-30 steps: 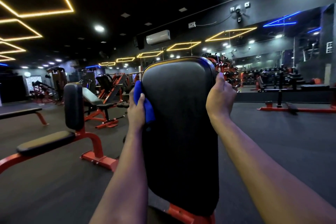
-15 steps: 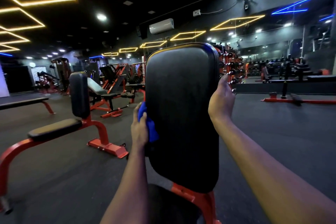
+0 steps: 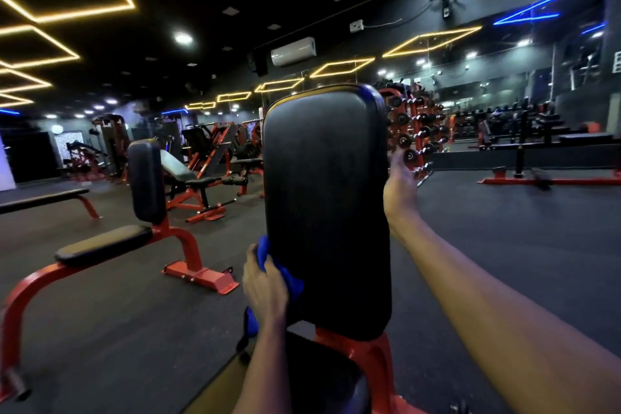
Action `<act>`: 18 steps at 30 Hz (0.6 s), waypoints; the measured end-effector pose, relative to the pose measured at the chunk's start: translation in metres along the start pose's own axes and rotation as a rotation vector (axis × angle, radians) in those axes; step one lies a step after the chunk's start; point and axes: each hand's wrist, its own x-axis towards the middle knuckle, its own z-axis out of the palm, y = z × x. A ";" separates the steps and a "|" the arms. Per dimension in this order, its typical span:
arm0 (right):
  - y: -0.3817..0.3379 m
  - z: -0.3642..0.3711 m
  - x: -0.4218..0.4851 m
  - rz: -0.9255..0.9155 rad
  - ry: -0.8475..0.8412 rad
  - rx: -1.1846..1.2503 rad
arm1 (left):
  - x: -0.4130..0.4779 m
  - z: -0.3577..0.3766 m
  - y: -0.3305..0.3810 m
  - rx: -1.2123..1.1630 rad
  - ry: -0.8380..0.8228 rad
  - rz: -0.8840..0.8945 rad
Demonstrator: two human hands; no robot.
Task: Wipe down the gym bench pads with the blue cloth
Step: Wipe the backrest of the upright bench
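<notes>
mid-wipe: your left hand [image 3: 265,289] grips cloth [image 3: 262,247] low on pad [image 3: 326,205] edge; right hand [image 3: 400,186] grip unclear. seat [image 3: 329,383] likely next.

Left hand [image 3: 265,286], right hand [image 3: 400,185], forearms [image 3: 487,306]: bare.

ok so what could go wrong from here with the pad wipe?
1. The blue cloth is bunched in the left hand at the lower left edge of the back pad; the broad front face could get missed.
2. A cloth tail hangs below that hand, beside the seat pad; it might catch there.
3. The right hand holds only the pad's right edge; a hard push could slip it.
</notes>
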 end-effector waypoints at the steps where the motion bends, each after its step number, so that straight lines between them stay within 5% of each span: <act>1: 0.005 -0.010 0.001 0.041 -0.042 -0.021 | -0.002 0.003 0.020 -0.031 0.058 0.084; 4: 0.015 -0.037 0.001 0.077 -0.006 -0.036 | -0.015 0.017 0.092 -0.068 0.162 0.431; 9: 0.003 -0.055 -0.006 -0.096 0.098 0.001 | -0.035 0.045 0.199 0.183 0.025 0.960; 13: -0.031 -0.054 -0.010 -0.319 0.064 -0.028 | -0.040 0.053 0.227 0.227 -0.168 0.947; 18: -0.064 -0.035 -0.014 -0.449 -0.076 -0.254 | -0.027 0.028 0.225 -0.043 -0.388 0.893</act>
